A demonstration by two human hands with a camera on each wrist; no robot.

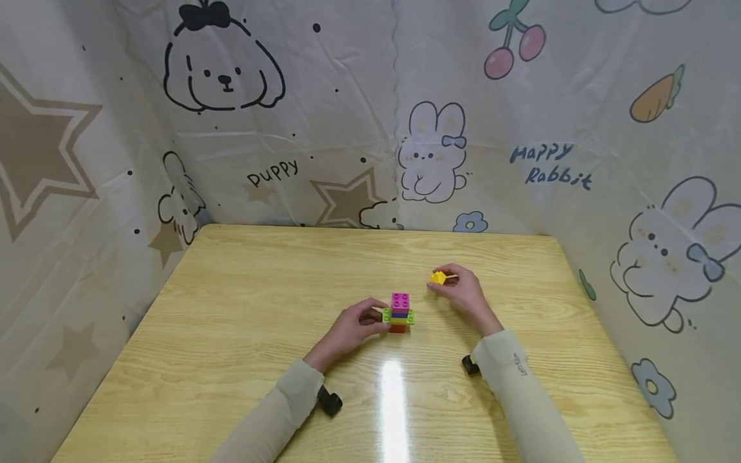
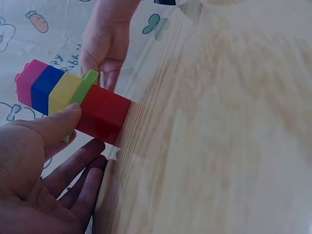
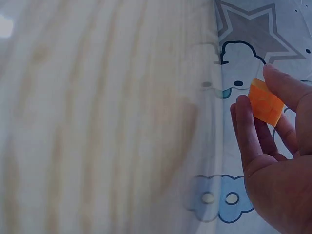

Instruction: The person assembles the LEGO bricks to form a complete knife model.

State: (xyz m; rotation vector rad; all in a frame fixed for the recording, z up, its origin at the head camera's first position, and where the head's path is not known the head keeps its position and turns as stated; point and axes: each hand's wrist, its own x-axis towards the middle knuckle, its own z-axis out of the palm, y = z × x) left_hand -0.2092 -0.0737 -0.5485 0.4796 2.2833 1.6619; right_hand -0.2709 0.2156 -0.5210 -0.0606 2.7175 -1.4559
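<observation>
A stack of toy building bricks (image 1: 401,303) stands upright near the middle of the wooden table. From the bottom it has a red brick (image 2: 104,114), a lime-green plate (image 2: 86,87) jutting out at both sides, then a yellow, a blue and a pink brick (image 2: 33,82) on top. My left hand (image 1: 352,328) holds the stack from its left side, thumb against the green and yellow layers; the other fingers are spread below. Farther back and to the right, my right hand (image 1: 464,294) pinches a small yellow brick (image 1: 438,278), orange-looking in the right wrist view, between thumb and fingers, above the table.
The wooden table (image 1: 260,276) ends at a printed cloth backdrop (image 1: 347,128) behind and at both sides. Black wrist-worn pieces show beneath both sleeves. A bright light reflection lies on the tabletop in front of the stack.
</observation>
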